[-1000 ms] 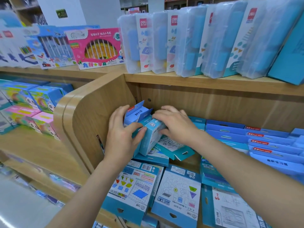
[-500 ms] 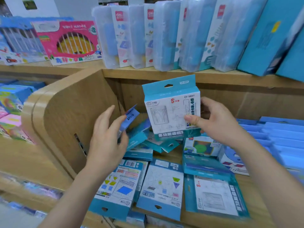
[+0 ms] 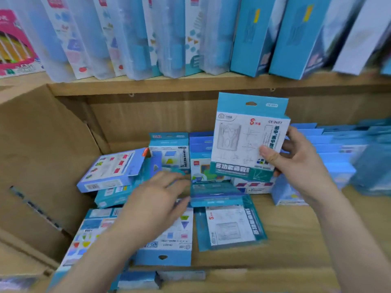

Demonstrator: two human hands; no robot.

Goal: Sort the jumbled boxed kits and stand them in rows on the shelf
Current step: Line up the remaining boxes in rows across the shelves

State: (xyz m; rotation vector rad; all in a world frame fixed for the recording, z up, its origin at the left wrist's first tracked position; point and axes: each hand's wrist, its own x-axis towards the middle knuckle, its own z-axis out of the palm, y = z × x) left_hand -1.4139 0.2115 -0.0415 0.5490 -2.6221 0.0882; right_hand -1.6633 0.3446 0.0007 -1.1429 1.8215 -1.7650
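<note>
My right hand (image 3: 300,163) grips a white and teal boxed kit (image 3: 247,140) by its right edge and holds it upright above the wooden shelf (image 3: 296,233). My left hand (image 3: 156,204) hovers with relaxed, spread fingers over a jumble of flat blue kits (image 3: 114,170) at the shelf's left; it holds nothing. One kit stands upright at the back (image 3: 169,151). Another white and teal kit (image 3: 230,227) lies flat at the front centre, and a kit with coloured shapes (image 3: 169,246) lies partly under my left forearm.
A wooden side panel (image 3: 42,157) closes the shelf on the left. A row of blue boxes (image 3: 338,155) stands at the right. The shelf above carries clear plastic cases (image 3: 135,39) and tall blue boxes (image 3: 254,37). Bare wood shows at the front right.
My right hand has carried the white and teal kit to the right and slightly down. My left hand has let go of the leaning blue box and moved right over the pile.
</note>
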